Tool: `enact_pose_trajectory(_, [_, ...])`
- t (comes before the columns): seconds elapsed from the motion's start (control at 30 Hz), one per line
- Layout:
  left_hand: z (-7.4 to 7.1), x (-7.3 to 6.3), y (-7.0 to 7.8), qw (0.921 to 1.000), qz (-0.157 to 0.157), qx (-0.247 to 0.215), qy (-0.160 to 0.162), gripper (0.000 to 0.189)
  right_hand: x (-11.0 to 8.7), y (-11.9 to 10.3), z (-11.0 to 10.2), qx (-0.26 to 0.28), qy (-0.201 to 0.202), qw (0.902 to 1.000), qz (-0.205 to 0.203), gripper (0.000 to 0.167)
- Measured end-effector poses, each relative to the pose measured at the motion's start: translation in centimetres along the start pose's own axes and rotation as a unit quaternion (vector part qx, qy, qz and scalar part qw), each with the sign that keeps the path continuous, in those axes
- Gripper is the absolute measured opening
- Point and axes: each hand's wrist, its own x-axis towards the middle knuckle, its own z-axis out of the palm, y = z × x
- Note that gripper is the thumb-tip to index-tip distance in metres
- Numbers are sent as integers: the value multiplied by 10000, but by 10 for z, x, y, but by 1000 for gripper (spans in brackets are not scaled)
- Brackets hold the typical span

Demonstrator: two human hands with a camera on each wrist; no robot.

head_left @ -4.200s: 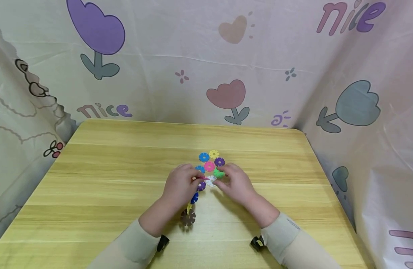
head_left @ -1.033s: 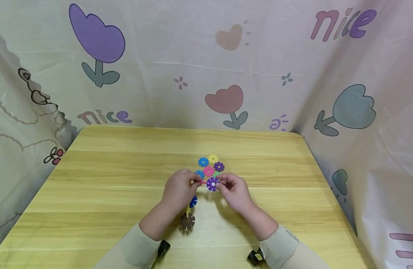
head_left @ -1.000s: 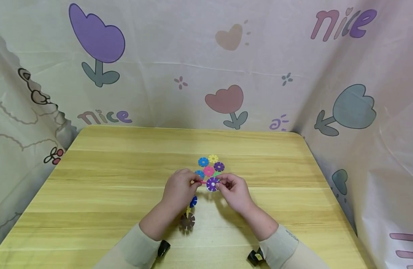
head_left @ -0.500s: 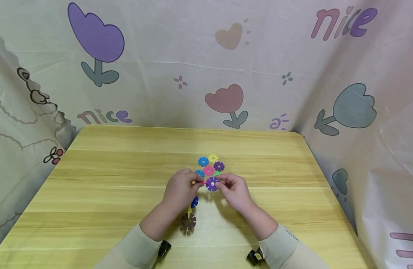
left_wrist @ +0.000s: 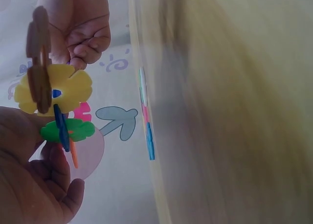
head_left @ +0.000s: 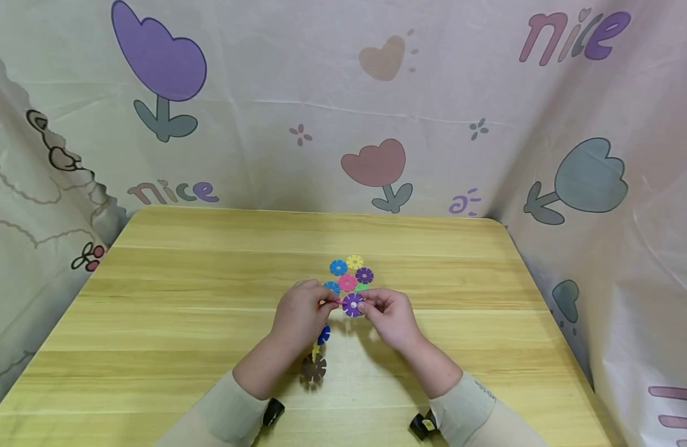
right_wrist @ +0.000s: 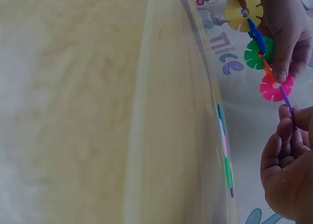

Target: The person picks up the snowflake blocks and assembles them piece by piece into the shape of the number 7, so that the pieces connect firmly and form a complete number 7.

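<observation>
Left hand [head_left: 301, 313]: thumb and fingers pinched together on the pink disc [right_wrist: 270, 91], near the middle of the frame.
Right hand [head_left: 392, 316]: its grip is clamped on the purple disc [head_left: 350, 312], thumb at its right edge, facing the other hand.
Pink against purple: the two discs meet edge to edge at a slot; from where I stand I can't tell whether they are seated.
Chain [right_wrist: 254, 59]: held up in the air, running from the pink disc through an orange disc [right_wrist: 267, 66], green disc [left_wrist: 83, 130], dark blue disc [head_left: 324, 334] and yellow disc [left_wrist: 73, 84] to the brown disc [head_left: 315, 367], lower centre of the overhead view.
Slipping slot: if the slots sit out of line, a push could skid the purple disc off or bend its rim.
Dangling tail: I'd guess a hard squeeze or twist by the left hand could pop a joint and drop the brown end.
Crowded landing: the flat discs lie close by, so a low knuckle could scatter them.
Flat discs: a light blue disc [head_left: 333, 271] and a flat yellow disc [head_left: 354, 256] lie beyond the hands, a flat pink disc [head_left: 343, 279] nearer, others partly hidden.
Surface [head_left: 198, 279]: pale wood-grain planks, filling the lower frame.
Cloth [head_left: 254, 68]: creased, printed with tulips, hearts and "nice", hanging behind and at both sides.
Sleeves [head_left: 220, 406]: pale, black gadgets [head_left: 273, 412] at the cuffs.
</observation>
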Motion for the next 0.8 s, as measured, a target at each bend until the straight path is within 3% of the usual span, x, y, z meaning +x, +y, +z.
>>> enact_pose_trajectory(0.8, [2, 1, 1, 9991, 372, 199, 65, 4, 5, 3, -4, 271, -122, 9992, 265, 16])
